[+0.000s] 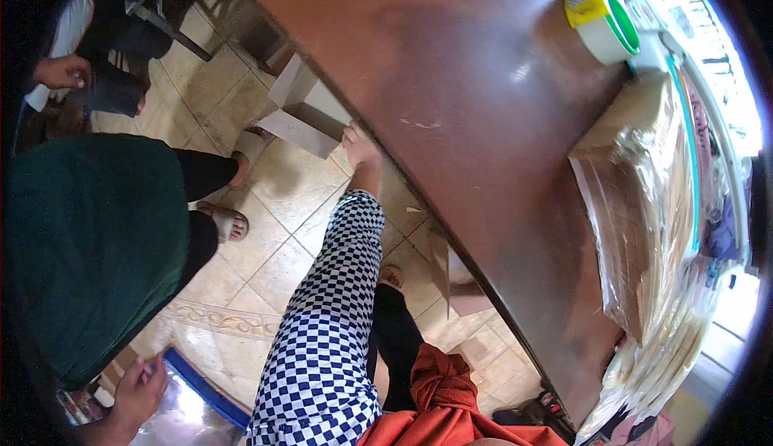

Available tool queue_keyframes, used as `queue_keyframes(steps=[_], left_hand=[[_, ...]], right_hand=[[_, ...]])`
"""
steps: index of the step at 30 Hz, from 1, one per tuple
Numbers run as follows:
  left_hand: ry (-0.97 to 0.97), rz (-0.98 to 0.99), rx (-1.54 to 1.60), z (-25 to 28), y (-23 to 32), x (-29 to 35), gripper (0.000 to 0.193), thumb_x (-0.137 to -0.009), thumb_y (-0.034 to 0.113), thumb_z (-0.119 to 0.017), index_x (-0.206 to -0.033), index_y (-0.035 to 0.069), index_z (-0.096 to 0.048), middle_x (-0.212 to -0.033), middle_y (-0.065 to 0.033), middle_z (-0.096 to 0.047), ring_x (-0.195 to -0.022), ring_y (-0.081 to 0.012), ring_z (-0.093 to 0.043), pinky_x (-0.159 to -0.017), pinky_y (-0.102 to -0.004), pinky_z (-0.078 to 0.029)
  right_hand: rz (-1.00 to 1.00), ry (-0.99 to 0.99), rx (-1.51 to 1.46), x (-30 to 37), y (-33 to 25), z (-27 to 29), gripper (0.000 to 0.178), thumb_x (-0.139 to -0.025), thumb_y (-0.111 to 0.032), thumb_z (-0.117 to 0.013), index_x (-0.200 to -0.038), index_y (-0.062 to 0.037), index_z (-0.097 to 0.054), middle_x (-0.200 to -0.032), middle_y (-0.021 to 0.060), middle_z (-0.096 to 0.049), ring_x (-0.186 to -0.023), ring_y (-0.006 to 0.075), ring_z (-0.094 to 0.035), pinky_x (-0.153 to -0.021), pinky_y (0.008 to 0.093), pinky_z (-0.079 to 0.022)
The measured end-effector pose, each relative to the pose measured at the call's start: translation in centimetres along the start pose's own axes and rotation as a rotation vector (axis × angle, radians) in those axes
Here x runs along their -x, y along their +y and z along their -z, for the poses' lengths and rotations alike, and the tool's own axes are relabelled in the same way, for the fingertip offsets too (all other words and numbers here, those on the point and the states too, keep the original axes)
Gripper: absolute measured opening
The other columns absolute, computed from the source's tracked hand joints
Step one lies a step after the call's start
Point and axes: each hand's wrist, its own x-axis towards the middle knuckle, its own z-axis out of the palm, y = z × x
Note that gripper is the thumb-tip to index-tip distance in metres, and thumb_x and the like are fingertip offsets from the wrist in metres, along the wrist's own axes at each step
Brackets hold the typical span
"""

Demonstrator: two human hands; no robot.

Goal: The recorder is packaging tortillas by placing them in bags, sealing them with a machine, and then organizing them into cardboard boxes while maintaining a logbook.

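Observation:
My left hand (360, 148) reaches out at the end of a checkered blue-and-white sleeve. Its fingers close at the near right corner of an open white cardboard box (314, 106), beside the table edge. Flaps of this box stand spread out. The fingertips are small and partly hidden. My right hand does not show.
A brown table (451, 108) slants across the right, carrying tape rolls (602, 23) and plastic-wrapped cardboard (636, 172). Another open box (463, 281) sits below it. At left are a person in dark green (88, 245) and other people's hands (138, 394). A blue-rimmed shiny surface (189, 402) lies lower left.

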Motion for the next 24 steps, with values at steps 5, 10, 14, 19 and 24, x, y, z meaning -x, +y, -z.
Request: queue_keyframes(steps=[5,10,14,19,24], left_hand=[[-0.526,-0.138,0.089,-2.5,4.4,0.9,0.027,-0.083,0.022,-0.042,-0.103,0.018,-0.06,-0.109,-0.0032,-0.057,-0.106,-0.018,-0.048,-0.09,-0.0373,-0.031],[-0.646,-0.016,0.317,-7.0,-2.8,5.9,0.033,-0.084,0.032,-0.043,-0.102,0.011,-0.059,-0.109,-0.0078,-0.056,-0.102,-0.0222,-0.053,-0.087,-0.0364,-0.038],[-0.464,0.397,0.82,-8.4,-6.1,6.7,0.057,-0.078,0.046,-0.051,-0.109,-0.002,-0.049,-0.107,-0.0192,-0.055,-0.095,-0.0243,-0.056,-0.077,-0.0362,-0.046],[-0.488,0.6,1.592,-7.4,-3.5,0.9,0.055,-0.077,0.041,-0.055,-0.108,-0.004,-0.049,-0.101,-0.0174,-0.057,-0.085,-0.0229,-0.059,-0.062,-0.0326,-0.049],[-0.36,0.686,1.466,-10.7,-6.3,-1.0,0.051,-0.077,0.039,-0.058,-0.107,-0.002,-0.049,-0.093,-0.0147,-0.059,-0.075,-0.0216,-0.059,-0.057,-0.0297,-0.048]], right_hand=[[-0.17,0.066,0.106,0.6,2.5,4.9,0.081,-0.073,-0.045,-0.055,-0.134,-0.0147,-0.013,-0.138,0.0225,-0.006,-0.121,0.0472,-0.017,-0.093,0.0559,-0.026],[-0.189,-0.008,0.009,3.7,-4.5,5.2,0.081,-0.073,-0.043,-0.055,-0.135,-0.0133,-0.012,-0.138,0.0237,-0.006,-0.121,0.0475,-0.017,-0.093,0.0551,-0.026],[-0.178,-0.043,-0.07,3.2,-9.2,7.2,0.081,-0.074,-0.042,-0.055,-0.135,-0.0122,-0.011,-0.137,0.0246,-0.006,-0.121,0.0477,-0.017,-0.094,0.0545,-0.026],[-0.218,0.015,-0.018,2.4,-11.3,8.8,0.078,-0.076,-0.037,-0.053,-0.134,-0.0074,-0.01,-0.135,0.029,-0.007,-0.119,0.0484,-0.02,-0.095,0.051,-0.024],[-0.177,-0.01,-0.071,1.2,-12.3,7.4,0.077,-0.077,-0.036,-0.053,-0.134,-0.0076,-0.011,-0.135,0.0292,-0.007,-0.119,0.0479,-0.02,-0.095,0.0505,-0.025]])
